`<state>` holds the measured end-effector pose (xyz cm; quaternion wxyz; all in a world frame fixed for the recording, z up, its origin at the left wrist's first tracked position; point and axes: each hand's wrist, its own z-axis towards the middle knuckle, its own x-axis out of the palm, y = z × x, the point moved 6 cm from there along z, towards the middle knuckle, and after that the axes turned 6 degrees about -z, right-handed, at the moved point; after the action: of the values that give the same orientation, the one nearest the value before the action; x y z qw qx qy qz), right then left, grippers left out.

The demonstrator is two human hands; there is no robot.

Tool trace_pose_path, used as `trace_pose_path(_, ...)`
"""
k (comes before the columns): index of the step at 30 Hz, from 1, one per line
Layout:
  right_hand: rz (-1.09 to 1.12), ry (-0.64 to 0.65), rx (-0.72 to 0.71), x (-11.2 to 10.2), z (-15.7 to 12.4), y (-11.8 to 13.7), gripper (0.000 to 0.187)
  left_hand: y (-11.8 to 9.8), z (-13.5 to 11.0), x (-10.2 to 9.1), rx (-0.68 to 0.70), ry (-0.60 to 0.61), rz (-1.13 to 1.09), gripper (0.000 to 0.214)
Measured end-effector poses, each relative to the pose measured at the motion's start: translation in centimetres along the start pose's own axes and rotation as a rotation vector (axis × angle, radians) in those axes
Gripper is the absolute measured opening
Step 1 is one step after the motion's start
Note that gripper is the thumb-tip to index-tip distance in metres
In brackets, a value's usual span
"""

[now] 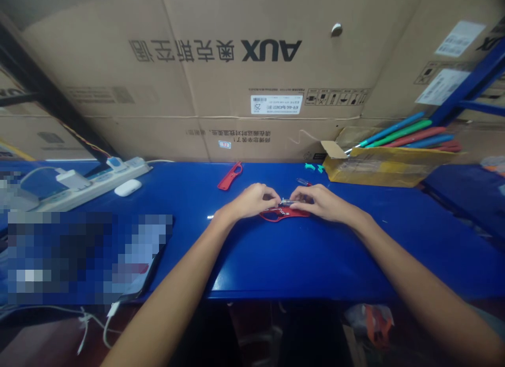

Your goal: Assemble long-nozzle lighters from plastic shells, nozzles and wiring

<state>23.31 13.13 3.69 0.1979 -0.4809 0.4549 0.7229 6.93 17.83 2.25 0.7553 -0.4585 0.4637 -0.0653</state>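
Observation:
My left hand (261, 199) and my right hand (319, 201) meet over the table, fingers closed in pinches. Between their fingertips is a small silvery, partly clear cylindrical part (287, 202), which both hands seem to grip. Its exact kind is too small to make out. Just beneath lies a red plastic shell (272, 216) with a loop at its left end and thin pale pieces inside; the fingers partly cover it. A second red shell (229, 176) with a ring-shaped end rests farther back, to the left.
A yellow-taped carton (379, 167) of blue, green and red handles stands at back right. Small green pieces (310, 167) lie beside it. Leftward are a power strip (98, 184), a white case (128, 187) and a blurred-out device (87, 256). Large cardboard boxes (221, 88) form the back wall.

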Motion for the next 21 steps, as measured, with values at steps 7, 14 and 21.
trace_pose_path(7, 0.017, 0.003, -0.003, 0.3, 0.1, 0.3, 0.031, -0.3, -0.1, -0.1, 0.046, -0.011, 0.078, 0.021)
trace_pose_path(14, -0.1, -0.026, -0.083, -0.3, 0.2, 1.2, 0.03, -1.8, -0.4, -0.6, 0.102, 0.035, 0.382, 0.021)
trace_pose_path(21, -0.15, 0.029, -0.04, -0.4, -0.3, 1.1, 0.027, -3.1, -4.0, -2.9, -0.061, -0.084, 0.412, 0.03)
